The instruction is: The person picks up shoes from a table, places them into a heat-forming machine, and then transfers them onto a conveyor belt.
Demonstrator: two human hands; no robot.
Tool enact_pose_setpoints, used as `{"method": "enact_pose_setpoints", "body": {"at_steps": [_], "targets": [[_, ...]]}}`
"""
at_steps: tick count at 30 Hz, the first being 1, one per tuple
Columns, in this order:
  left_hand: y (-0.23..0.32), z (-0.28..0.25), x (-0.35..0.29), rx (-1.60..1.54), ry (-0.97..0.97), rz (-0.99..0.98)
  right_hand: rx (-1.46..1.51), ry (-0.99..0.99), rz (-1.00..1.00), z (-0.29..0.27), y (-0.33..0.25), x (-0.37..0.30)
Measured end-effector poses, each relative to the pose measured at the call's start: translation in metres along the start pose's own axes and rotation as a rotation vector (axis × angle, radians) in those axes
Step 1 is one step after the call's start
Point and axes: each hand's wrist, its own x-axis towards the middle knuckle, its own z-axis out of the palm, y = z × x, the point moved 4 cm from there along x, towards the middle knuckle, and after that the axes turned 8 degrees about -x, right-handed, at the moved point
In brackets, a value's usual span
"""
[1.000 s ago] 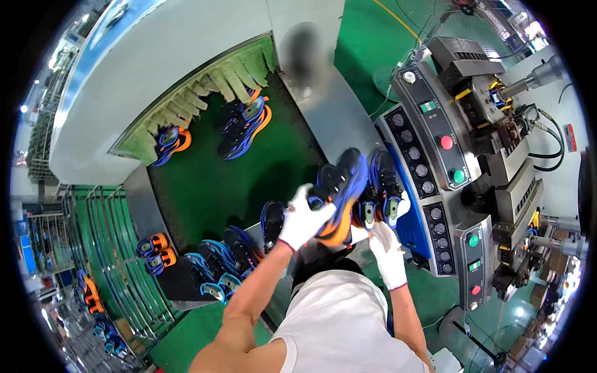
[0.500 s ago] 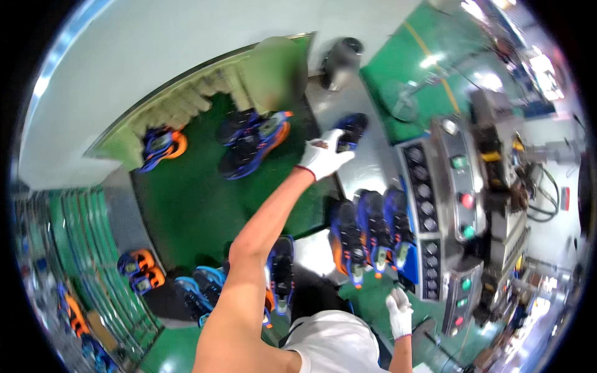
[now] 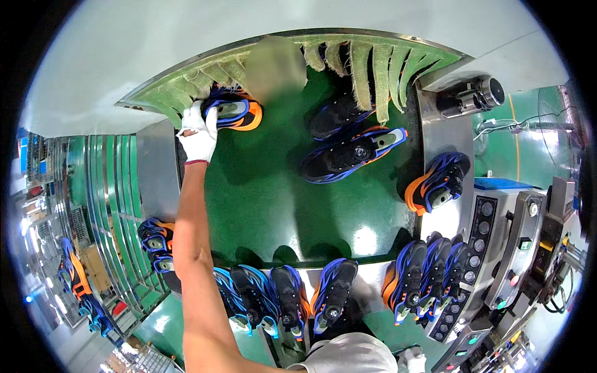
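Note:
My left hand [image 3: 199, 135], in a white glove, reaches to the far left of the green conveyor belt [image 3: 261, 199]. Its thumb and fingers close on the near-left end of a blue and orange sneaker [image 3: 239, 115], which lies by the green strip curtain. My right hand [image 3: 411, 359], also gloved in white, shows only in part at the lower edge beside my white top, and its fingers are unclear. Further right on the belt lie two dark sneakers, the nearer one a black and blue sneaker [image 3: 348, 155].
Several sneakers [image 3: 334, 289] line the belt's near edge. A black and orange sneaker [image 3: 437, 180] rests on the right metal ledge. The fringed curtain [image 3: 379, 74] hangs from the machine's opening. At the right stands a control panel [image 3: 516, 248]; at the left, a metal rack [image 3: 109, 211].
My left hand has left the sneaker on the right metal ledge and crossed to the one at the belt's far left. The view has turned, and my right hand is lower in it.

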Motion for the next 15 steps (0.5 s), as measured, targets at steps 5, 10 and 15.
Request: {"method": "enact_pose_setpoints", "body": {"at_steps": [5,10,15], "targets": [[-0.033,0.001,-0.013,0.133,-0.053,-0.150,0.682,0.010,0.153,-0.023,-0.038,0.021],[-0.004,-0.041,-0.069,-0.306,-0.025,-0.454,0.642,0.050,-0.014,-0.017,-0.023,0.022],[0.113,-0.101,-0.123,-0.615,-0.124,-0.633,0.677,0.069,-0.213,-0.046,-0.093,-0.006]]}}
